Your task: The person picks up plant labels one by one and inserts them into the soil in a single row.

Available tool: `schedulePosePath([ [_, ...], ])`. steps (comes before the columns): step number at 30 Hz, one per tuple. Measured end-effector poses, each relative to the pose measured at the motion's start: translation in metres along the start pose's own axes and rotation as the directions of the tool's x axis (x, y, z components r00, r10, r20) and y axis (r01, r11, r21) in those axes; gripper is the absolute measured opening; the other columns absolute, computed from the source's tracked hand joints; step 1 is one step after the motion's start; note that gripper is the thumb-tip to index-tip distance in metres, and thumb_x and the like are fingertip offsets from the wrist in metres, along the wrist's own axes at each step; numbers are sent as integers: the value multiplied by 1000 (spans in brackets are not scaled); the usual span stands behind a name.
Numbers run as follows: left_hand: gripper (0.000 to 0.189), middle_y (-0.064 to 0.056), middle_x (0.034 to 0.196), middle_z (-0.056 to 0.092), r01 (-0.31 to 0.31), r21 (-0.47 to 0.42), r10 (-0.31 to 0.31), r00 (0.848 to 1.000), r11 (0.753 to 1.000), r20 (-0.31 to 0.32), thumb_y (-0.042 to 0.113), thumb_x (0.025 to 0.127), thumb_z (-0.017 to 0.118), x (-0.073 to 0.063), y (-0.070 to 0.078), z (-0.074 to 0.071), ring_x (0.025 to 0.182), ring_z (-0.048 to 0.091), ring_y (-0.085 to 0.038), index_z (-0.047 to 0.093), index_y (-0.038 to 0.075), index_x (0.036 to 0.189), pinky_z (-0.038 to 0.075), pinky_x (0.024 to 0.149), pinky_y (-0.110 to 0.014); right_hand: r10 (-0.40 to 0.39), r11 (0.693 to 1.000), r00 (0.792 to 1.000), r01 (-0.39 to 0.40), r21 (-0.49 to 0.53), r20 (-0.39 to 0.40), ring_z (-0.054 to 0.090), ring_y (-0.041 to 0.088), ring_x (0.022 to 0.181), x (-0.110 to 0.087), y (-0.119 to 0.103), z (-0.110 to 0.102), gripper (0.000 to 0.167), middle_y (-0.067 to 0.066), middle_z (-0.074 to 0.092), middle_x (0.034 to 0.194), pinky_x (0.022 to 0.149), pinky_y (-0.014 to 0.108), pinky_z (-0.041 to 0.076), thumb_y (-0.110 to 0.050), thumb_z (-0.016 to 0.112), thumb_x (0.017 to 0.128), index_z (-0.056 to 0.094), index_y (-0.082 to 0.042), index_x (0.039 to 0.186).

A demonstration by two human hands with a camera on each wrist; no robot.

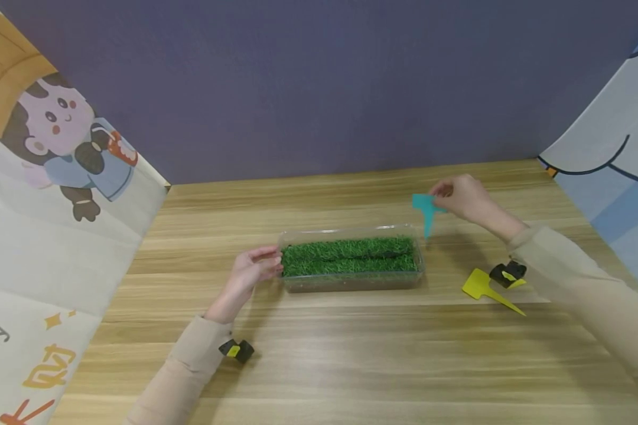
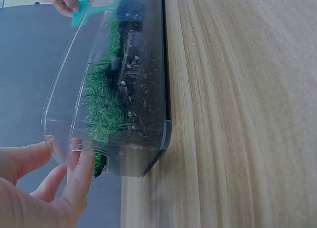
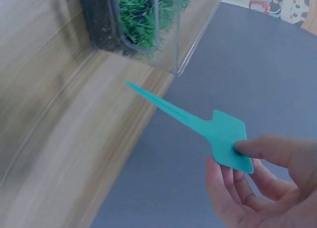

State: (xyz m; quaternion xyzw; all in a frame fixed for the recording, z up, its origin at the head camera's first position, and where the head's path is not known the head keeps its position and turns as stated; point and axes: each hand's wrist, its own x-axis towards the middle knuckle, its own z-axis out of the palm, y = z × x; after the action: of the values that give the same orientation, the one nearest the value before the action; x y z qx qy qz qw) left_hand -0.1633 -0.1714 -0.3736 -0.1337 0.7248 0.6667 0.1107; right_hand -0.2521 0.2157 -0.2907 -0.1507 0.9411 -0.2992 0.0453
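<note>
A clear plastic planter box (image 1: 351, 283) holds dark soil topped with two strips of green artificial grass (image 1: 345, 248). My left hand (image 1: 250, 268) rests its fingers against the box's left end, near the rim; in the left wrist view the fingers (image 2: 81, 176) look fairly straight there. Beyond the right end, my right hand (image 1: 464, 196) pinches a teal T-shaped plant label (image 3: 229, 139) by its flat head, thumb on one face and fingers behind. The label's pointed stem hangs downward beside the box's right rim.
A yellow plant label (image 1: 478, 284) lies on the wooden table (image 1: 351, 348) to the right, below the right forearm. A black wrist camera (image 1: 507, 274) on the right sleeve stands over it. A dark blue panel (image 1: 319, 88) borders the table's far edge, and printed walls flank both sides.
</note>
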Motion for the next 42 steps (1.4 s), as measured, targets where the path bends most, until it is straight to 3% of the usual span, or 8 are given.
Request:
schedulePosePath([
  [8, 41, -22, 118, 51, 0, -5, 0, 1000, 1000, 3, -1, 83, 55, -1, 0, 1, 82, 61, -14, 45, -4, 122, 51, 82, -27, -12, 1000, 994, 14, 19, -113, 53, 25, 70, -6, -18, 2, 19, 20, 61, 88, 54, 27, 43, -8, 55, 83, 61, 4, 98],
  [19, 42, -21, 118, 51, -21, 16, 21, 999, 1000, 31, 0, 83, 55, -5, -3, -6, 87, 60, -18, 44, -5, 123, 50, 83, -28, -68, 995, 983, 80, 67, -173, 57, 29, 80, -16, -52, 17, 17, 19, 61, 92, 65, 39, 48, -10, 56, 85, 61, 1, 97],
  [27, 41, -22, 118, 51, -19, 17, 19, 999, 1000, 43, 1, 83, 56, -11, -6, -12, 86, 60, -17, 45, -5, 122, 50, 83, -29, -79, 989, 986, 96, 111, -145, 56, 26, 83, -20, -78, 33, 15, 16, 61, 92, 72, 38, 49, -7, 57, 84, 61, 1, 97],
  [42, 41, -23, 119, 50, 0, -13, 1, 1000, 1000, 28, -2, 83, 55, -11, -5, -10, 81, 61, -14, 45, -5, 122, 51, 81, -27, -126, 976, 989, 138, 169, -83, 56, 23, 82, -8, -105, 60, 11, 13, 62, 90, 74, 34, 50, -4, 58, 82, 62, 0, 91],
])
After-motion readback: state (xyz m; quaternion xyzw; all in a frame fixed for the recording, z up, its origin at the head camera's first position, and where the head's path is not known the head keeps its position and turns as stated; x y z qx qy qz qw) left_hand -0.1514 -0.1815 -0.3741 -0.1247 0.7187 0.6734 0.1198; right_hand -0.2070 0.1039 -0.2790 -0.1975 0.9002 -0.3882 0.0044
